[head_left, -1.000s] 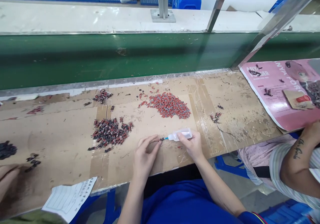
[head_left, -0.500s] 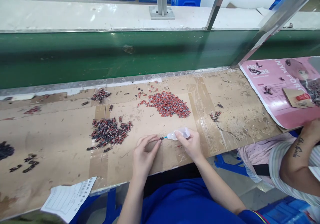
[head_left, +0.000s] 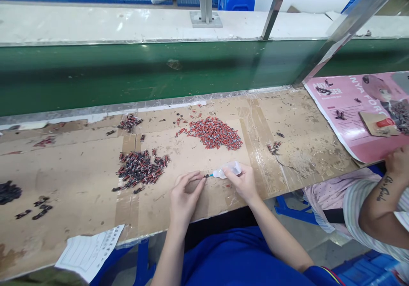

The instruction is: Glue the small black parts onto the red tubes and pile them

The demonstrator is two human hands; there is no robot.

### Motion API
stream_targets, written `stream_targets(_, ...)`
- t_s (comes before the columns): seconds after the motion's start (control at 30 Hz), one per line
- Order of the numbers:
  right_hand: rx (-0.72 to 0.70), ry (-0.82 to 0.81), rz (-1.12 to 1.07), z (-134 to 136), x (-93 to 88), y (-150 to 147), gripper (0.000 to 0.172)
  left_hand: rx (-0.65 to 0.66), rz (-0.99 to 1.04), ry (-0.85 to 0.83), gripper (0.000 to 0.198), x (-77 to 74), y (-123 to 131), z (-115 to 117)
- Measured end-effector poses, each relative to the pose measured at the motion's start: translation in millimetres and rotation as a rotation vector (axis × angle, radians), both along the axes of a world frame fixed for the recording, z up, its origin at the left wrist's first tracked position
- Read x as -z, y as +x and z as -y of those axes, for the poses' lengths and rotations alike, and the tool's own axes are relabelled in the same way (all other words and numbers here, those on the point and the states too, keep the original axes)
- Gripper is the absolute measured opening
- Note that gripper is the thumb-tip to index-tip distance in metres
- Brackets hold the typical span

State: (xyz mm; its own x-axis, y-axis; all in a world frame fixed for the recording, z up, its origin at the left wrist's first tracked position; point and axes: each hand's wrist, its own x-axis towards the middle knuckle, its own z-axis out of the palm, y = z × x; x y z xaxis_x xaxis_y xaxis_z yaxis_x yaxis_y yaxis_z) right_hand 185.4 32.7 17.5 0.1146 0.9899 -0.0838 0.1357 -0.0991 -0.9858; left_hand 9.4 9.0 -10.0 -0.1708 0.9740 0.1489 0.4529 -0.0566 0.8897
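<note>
Between the thumb and fingers of my left hand (head_left: 185, 194) is a small dark part (head_left: 206, 176), too tiny to make out fully. My right hand (head_left: 244, 183) grips a translucent squeeze bottle (head_left: 227, 170), tilted on its side. Its thin blue nozzle tip (head_left: 211, 175) points left and meets the dark part, or lies very close to it. Beyond my hands is a heap of small red-and-silver parts (head_left: 215, 133). To the left lies a pile of black-and-red parts (head_left: 142, 168).
Cardboard (head_left: 79, 183) covers the bench, with a green belt (head_left: 128, 73) behind it. A paper sheet (head_left: 89, 252) hangs over the front edge. On the right are a pink poster (head_left: 348, 124) and another person's arm (head_left: 383, 192). Smaller clusters (head_left: 129, 122) lie about.
The camera view has shifted slightly. Both hands, the bottle and the small part keep nearly the same position against each other.
</note>
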Motion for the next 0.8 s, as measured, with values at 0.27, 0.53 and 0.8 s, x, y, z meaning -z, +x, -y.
stream_targets(0.27,0.058,0.004,-0.034,-2.5,-0.7,0.1,0.026,0.024,-0.020,0.027,0.023,0.8,-0.5,-0.7)
stream_targets(0.53,0.213,-0.052,0.532,11.6,-12.4,21.9,0.070,0.073,-0.152,0.121,0.021,0.0,-12.4,-3.1)
stream_targets(0.8,-0.177,0.083,0.752,44.0,-8.8,21.2,0.010,0.112,-0.082,0.158,0.017,-12.0,-1.9,-1.6)
